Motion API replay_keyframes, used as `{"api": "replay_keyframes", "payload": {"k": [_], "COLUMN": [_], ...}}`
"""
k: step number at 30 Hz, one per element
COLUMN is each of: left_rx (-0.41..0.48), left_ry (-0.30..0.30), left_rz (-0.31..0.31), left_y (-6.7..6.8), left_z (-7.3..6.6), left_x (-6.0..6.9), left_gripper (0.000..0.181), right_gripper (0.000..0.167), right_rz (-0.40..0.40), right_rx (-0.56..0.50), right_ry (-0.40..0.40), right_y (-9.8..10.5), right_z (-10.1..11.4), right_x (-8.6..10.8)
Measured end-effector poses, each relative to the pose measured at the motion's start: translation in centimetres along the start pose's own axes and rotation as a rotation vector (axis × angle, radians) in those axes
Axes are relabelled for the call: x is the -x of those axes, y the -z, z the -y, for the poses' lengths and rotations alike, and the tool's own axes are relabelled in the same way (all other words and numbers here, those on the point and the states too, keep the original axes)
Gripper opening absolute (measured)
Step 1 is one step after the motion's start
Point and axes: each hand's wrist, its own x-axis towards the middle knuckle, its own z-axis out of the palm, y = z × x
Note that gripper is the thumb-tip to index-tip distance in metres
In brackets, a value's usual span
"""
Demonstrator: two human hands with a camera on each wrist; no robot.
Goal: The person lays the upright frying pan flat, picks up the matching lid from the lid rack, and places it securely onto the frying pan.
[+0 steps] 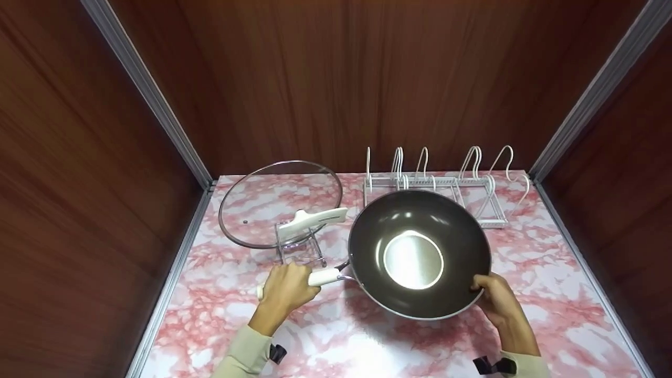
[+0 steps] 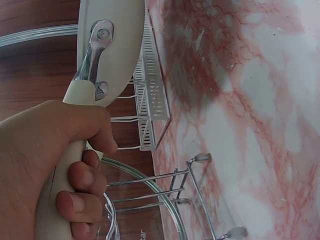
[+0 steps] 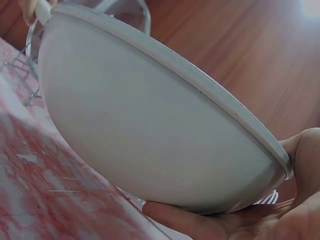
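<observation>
A wok (image 1: 367, 236) with a dark inside and a pale outside (image 3: 150, 115) is held above the marbled tabletop, its opening tilted toward the head camera. My left hand (image 1: 287, 286) grips its cream handle (image 1: 324, 276); in the left wrist view the fingers of this hand (image 2: 80, 150) curl round the handle. My right hand (image 1: 497, 299) holds the opposite rim, thumb over the edge and fingers (image 3: 180, 220) beneath the pale outside. Beyond the left hand, a glass lid (image 1: 273, 205) with a cream handle (image 1: 312, 220) stands in a small wire stand (image 1: 302, 252).
Behind the wok is a white metal rack (image 1: 493, 210) with several upright curved hooks, partly hidden by the wok. Brown wood-grain panels (image 1: 315, 79) enclose the pink and white tabletop (image 1: 210, 294) at the back and both sides, joined by grey metal strips.
</observation>
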Motion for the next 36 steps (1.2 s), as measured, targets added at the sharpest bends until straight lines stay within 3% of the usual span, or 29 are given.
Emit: {"api": "replay_keyframes", "payload": {"k": [17, 26, 36], "left_rx": [-0.004, 0.015, 0.011], "left_ry": [-0.012, -0.014, -0.010], "left_rz": [0.009, 0.009, 0.022], "left_y": [-1.5, -2.2, -3.0], "left_z": [0.1, 0.4, 0.6], "left_x": [0.6, 0.8, 0.8], "left_gripper": [0.039, 0.038, 0.039], "right_gripper": [0.023, 0.027, 0.025], "right_rz": [-0.021, -0.019, -0.025], "right_rx": [-0.028, 0.009, -0.035], "right_ry": [-0.049, -0.077, -0.094], "right_y": [0.5, 0.7, 0.8], "right_z": [-1.9, -2.8, -3.8], "right_x": [0.2, 0.2, -0.2]}}
